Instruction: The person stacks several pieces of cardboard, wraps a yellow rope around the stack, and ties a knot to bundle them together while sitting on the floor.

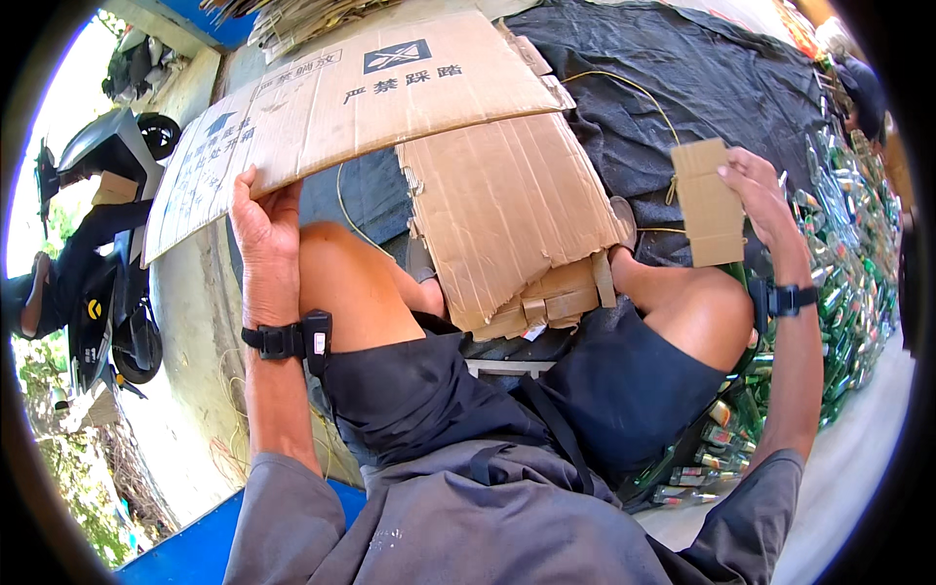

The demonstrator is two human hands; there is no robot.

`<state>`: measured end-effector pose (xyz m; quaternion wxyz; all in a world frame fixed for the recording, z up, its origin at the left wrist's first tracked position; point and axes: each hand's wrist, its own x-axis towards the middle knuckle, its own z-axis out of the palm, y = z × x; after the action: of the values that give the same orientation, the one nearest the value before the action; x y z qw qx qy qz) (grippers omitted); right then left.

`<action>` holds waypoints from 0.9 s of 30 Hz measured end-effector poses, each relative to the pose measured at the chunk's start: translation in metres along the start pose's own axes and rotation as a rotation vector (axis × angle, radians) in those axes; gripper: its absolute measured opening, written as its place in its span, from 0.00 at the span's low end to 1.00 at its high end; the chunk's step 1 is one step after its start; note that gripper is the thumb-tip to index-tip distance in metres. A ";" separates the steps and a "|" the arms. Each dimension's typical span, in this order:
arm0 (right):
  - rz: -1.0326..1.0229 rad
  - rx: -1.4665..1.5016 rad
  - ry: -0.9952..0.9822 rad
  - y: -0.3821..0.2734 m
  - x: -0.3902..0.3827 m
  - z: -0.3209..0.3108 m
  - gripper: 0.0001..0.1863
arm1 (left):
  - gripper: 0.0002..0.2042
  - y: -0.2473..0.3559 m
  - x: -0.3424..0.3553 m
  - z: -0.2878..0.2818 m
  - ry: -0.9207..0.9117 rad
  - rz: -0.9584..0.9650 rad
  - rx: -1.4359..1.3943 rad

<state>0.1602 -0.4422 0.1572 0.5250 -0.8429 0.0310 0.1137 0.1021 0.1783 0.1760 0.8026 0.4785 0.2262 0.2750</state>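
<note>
My left hand point(268, 219) is closed on the near edge of a large flat cardboard sheet point(322, 127) with dark printed marks, thumb beneath or along the edge. The sheet tilts out ahead of me, above other cardboard. Out to the right, my right hand point(760, 195) pinches a small plain cardboard piece point(708, 210) by its right edge. Between my legs lies a stack of brown cardboard point(507, 214), its edges torn and its far end covered by the printed sheet.
Many glass bottles point(848, 283) are heaped along the right. A dark tarp point(702, 78) covers the ground ahead, with a yellow cord point(634, 86) on it. At the left stands a motorbike point(112, 175) beside a person point(39, 283). More flattened cardboard point(302, 24) is piled at the far side.
</note>
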 end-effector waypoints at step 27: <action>0.294 0.622 -0.483 -0.045 0.154 0.192 0.52 | 0.22 -0.001 0.005 -0.011 -0.025 -0.288 0.031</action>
<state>0.2873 -0.2407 0.0815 0.7248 -0.5800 0.0599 0.3669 0.0992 0.1887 0.1692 0.8290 0.4567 0.2869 0.1476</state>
